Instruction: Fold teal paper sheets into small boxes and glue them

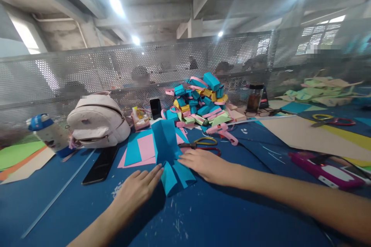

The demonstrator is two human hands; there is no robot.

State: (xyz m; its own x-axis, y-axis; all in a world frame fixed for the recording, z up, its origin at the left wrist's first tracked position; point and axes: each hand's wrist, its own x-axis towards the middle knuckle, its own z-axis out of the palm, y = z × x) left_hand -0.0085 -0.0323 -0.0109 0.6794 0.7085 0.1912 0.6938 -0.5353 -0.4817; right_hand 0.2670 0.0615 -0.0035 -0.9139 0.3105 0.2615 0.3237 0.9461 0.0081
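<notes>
Both hands are lying flat and open, gripping nothing: the left hand (138, 189) is pressing its fingertips against the lower left edge of a folded blue paper piece (169, 154), and the right hand (204, 165) is resting palm down against its right side. The blue piece is sitting on the blue table (220, 216) between the two hands, its upper part standing up from the surface and its lower flaps spreading toward the person.

Behind it, flat sheets of pink and blue paper (142, 149) are lying on the table, partly hidden by the upright fold. Just beyond the right hand, scissors (203, 143) with yellow and red handles are lying close to the fingers, and a pink glue gun (224, 131) is lying a little farther back. A heap of small folded paper boxes (199, 102) in blue, pink, yellow and green is piling up against the perforated metal screen (87, 73). To the left, a black phone (101, 165) is lying face up near the left hand, with a white backpack (97, 121) behind it and a bottle (48, 131) with a blue cap farther left. A second phone (155, 108) is standing propped by the heap. On the right, a pink tool (327, 171) is lying beyond the right forearm.
</notes>
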